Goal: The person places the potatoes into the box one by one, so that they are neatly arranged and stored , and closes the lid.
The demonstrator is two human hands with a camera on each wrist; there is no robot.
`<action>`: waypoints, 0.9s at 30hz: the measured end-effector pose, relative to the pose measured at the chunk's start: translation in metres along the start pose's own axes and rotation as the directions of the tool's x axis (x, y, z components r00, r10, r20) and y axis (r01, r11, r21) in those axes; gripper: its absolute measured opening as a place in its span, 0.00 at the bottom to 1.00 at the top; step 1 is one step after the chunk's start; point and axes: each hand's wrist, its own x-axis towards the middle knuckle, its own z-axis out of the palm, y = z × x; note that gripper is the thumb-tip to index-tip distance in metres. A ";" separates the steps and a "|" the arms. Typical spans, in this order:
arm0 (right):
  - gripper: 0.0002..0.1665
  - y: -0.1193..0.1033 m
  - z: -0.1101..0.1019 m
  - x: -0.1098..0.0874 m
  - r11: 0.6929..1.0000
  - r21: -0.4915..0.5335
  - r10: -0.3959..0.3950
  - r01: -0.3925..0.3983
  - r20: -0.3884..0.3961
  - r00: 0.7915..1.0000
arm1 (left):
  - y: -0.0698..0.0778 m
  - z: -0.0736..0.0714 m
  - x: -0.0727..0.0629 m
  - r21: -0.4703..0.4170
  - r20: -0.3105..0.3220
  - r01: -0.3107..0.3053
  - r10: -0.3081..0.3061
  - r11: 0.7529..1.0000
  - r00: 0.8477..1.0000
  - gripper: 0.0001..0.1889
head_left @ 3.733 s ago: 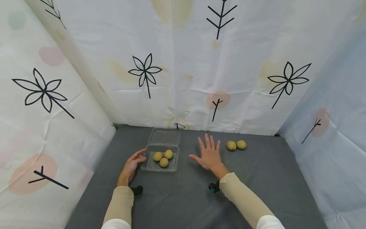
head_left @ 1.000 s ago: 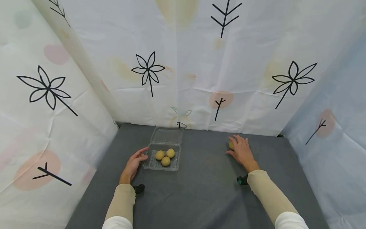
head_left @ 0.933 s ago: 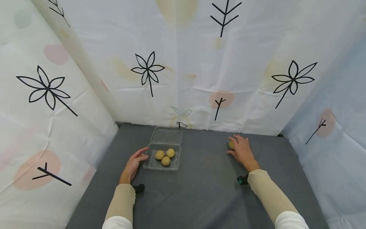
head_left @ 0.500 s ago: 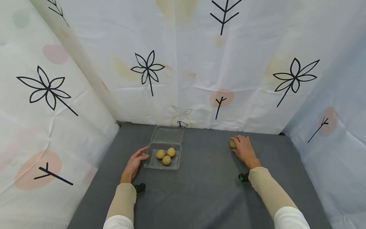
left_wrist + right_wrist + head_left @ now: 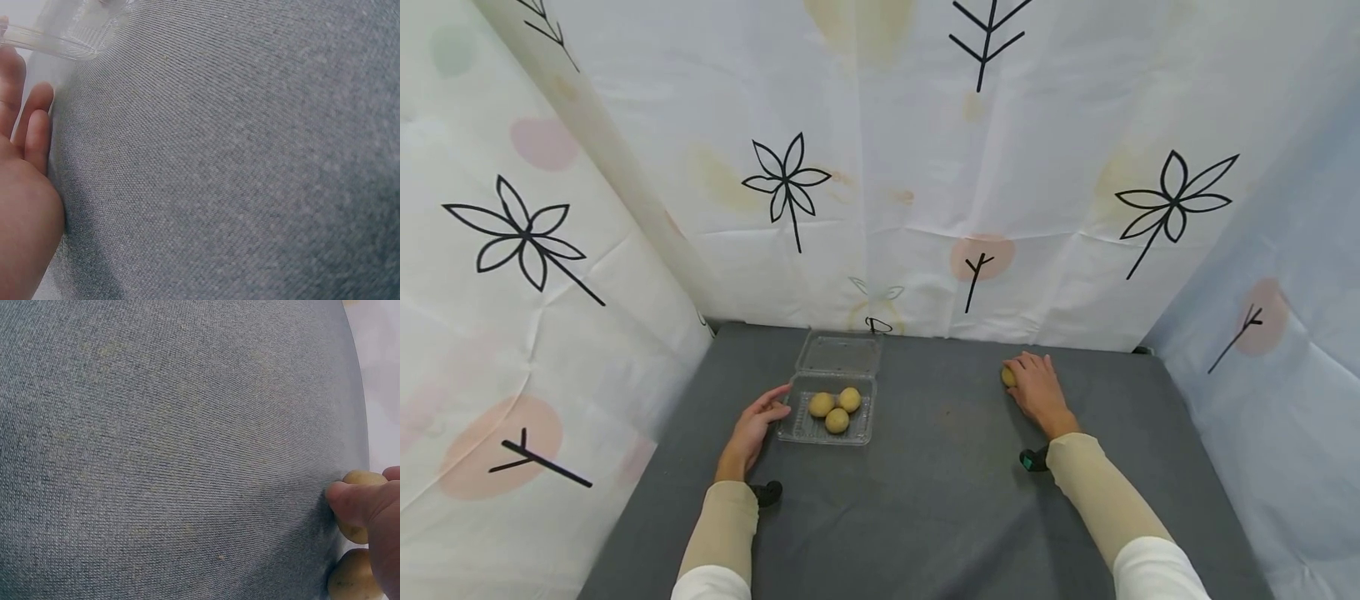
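Note:
In the head view, a clear plastic clamshell container (image 5: 792, 433) lies with its lid folded back, and three potatoes (image 5: 837, 420) sit inside it. My left hand (image 5: 749, 433) holds the container's left rim between thumb and fingers; the left wrist view catches part of that rim (image 5: 53, 42). Over at the right, my right hand (image 5: 1036, 390) grips a potato (image 5: 1008, 377) at the table's far side, thumb pressed to its near side. A second loose potato (image 5: 355, 578) lies beside it in the right wrist view; in the head view the hand hides it.
A grey cloth-covered table (image 5: 925, 508) spreads under both hands. The container's lid (image 5: 838, 353) lies flat toward the back. White printed curtains (image 5: 880, 167) hang along the back and both sides, close to the table's far edge.
My right hand moved right from mid-table to the two loose potatoes, and its thumb and fingers closed around one. The left hand stays at the container; the three potatoes inside have not moved.

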 end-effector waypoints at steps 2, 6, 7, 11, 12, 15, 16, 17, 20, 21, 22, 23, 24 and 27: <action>0.28 -0.001 0.000 0.000 1.000 0.002 0.001 -0.001 0.003 1.000 | 0.000 0.000 0.000 -0.003 -0.001 0.000 0.000 1.000 1.000 0.26; 0.28 -0.002 -0.001 0.000 1.000 -0.003 0.009 -0.009 0.023 1.000 | -0.001 0.000 0.000 0.001 0.007 -0.004 0.004 1.000 1.000 0.26; 0.28 -0.002 -0.001 -0.001 1.000 -0.002 0.009 -0.009 0.024 1.000 | -0.001 0.000 -0.001 0.005 0.011 -0.007 0.007 1.000 1.000 0.26; 0.28 -0.003 -0.002 -0.001 1.000 0.022 -0.004 0.004 0.009 1.000 | -0.001 0.000 -0.002 0.001 0.013 -0.010 0.010 1.000 1.000 0.26; 0.28 -0.004 -0.003 0.000 0.999 0.033 -0.007 0.007 0.005 1.000 | -0.001 0.000 -0.002 0.005 0.015 -0.014 0.014 1.000 1.000 0.26; 0.28 -0.006 -0.003 0.000 0.998 0.059 -0.015 0.015 0.005 1.000 | 0.000 0.000 -0.003 0.011 0.020 -0.019 0.019 1.000 1.000 0.26; 0.28 -0.007 -0.004 0.000 0.998 0.068 -0.014 0.013 0.009 1.000 | 0.000 0.000 -0.002 0.009 0.017 -0.018 0.018 1.000 1.000 0.26; 0.28 -0.008 -0.005 0.000 0.997 0.078 -0.010 0.009 0.016 1.000 | 0.000 0.000 -0.002 0.009 0.019 -0.019 0.019 1.000 1.000 0.26; 0.28 -0.011 -0.007 0.000 0.995 0.102 -0.001 -0.002 0.025 1.000 | 0.000 -0.001 -0.002 0.005 0.018 -0.022 0.022 1.000 1.000 0.26; 0.28 -0.012 -0.007 0.000 0.994 0.108 0.002 -0.004 0.024 1.000 | 0.000 -0.001 -0.001 0.004 0.016 -0.023 0.023 1.000 1.000 0.26; 0.28 -0.013 -0.008 0.000 0.993 0.114 0.002 -0.004 0.020 1.000 | 0.000 -0.001 -0.001 0.007 0.016 -0.025 0.025 1.000 1.000 0.26; 0.28 -0.014 -0.008 0.000 0.993 0.122 0.002 -0.004 0.016 1.000 | 0.000 -0.001 -0.001 0.009 0.015 -0.026 0.026 1.000 1.000 0.26; 0.28 -0.015 -0.008 0.000 0.992 0.128 0.001 -0.003 0.011 1.000 | -0.001 -0.001 -0.001 0.013 0.017 -0.027 0.027 1.000 0.999 0.26; 0.28 -0.018 -0.009 0.000 0.989 0.148 0.001 -0.001 -0.001 1.000 | -0.003 -0.001 -0.001 0.011 0.013 -0.022 0.022 1.000 1.000 0.26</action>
